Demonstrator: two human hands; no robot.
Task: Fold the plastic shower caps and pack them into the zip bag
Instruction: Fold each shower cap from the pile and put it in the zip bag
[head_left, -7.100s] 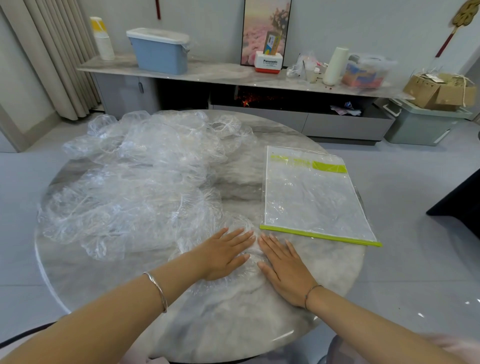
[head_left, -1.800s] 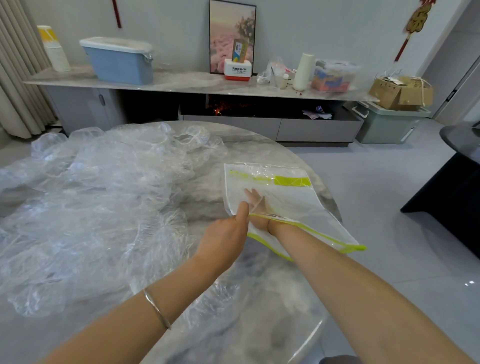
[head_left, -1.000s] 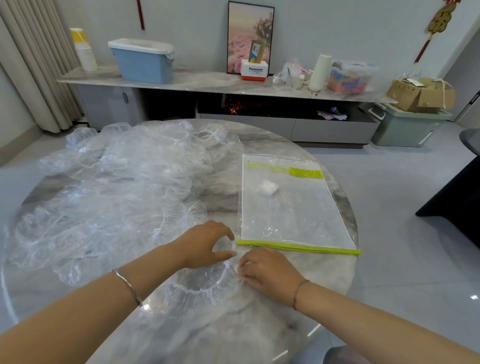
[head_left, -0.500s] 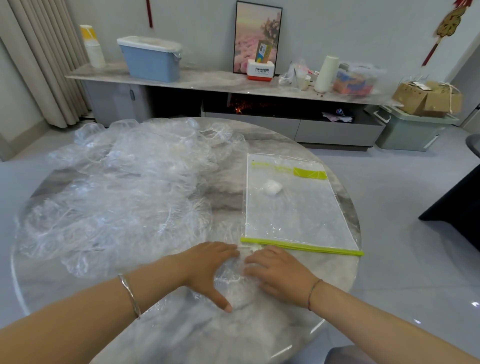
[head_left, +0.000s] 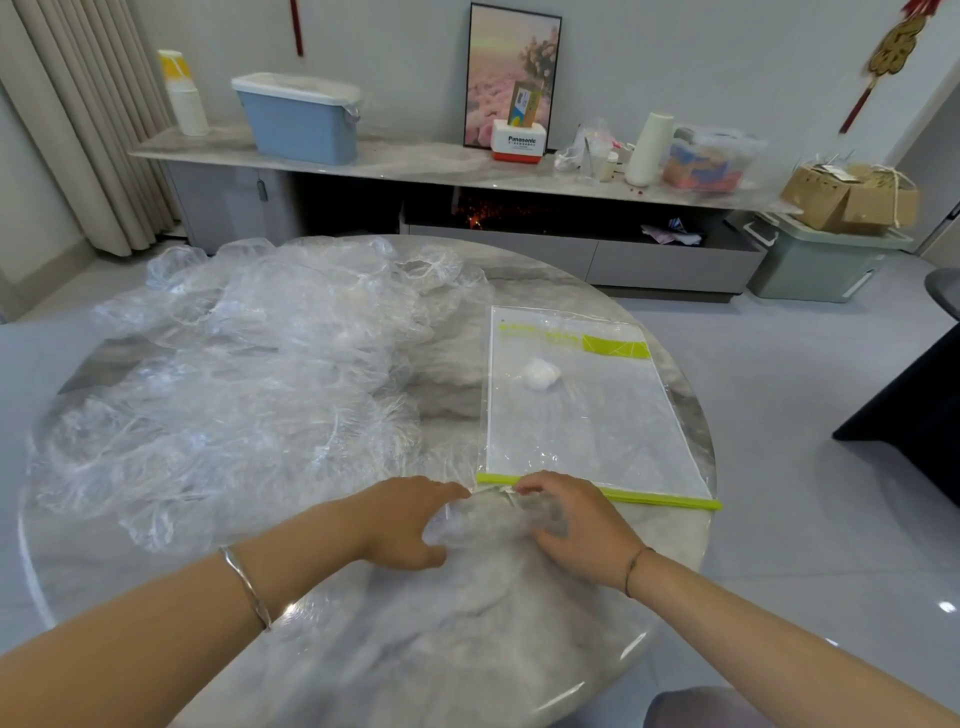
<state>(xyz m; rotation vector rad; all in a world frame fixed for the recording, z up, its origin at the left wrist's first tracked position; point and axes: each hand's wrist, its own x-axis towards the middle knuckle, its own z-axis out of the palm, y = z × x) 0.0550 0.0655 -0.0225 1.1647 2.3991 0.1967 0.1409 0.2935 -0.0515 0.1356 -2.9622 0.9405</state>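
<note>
Lower centre: left hand (head_left: 410, 525) & right hand (head_left: 576, 525) are both gripping 1 shower cap (head_left: 488, 519) at the green near edge of 1 zip bag (head_left: 587, 431); 1 folded cap (head_left: 541, 374) lying inside; pile (head_left: 234, 395), too tangled to count, crowding frame left.

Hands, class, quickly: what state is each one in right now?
Left hand: closed, gripping the crumpled shower cap.
Right hand: closed, gripping the same shower cap.

Single wide-angle view from the person's head, facing forward and down over the near edge of a round table (head_left: 452, 387), left hand (head_left: 410, 525) and right hand (head_left: 579, 527) close in the lower middle around a shower cap (head_left: 488, 522), sideboard (head_left: 415, 162) far behind along the wall
</note>
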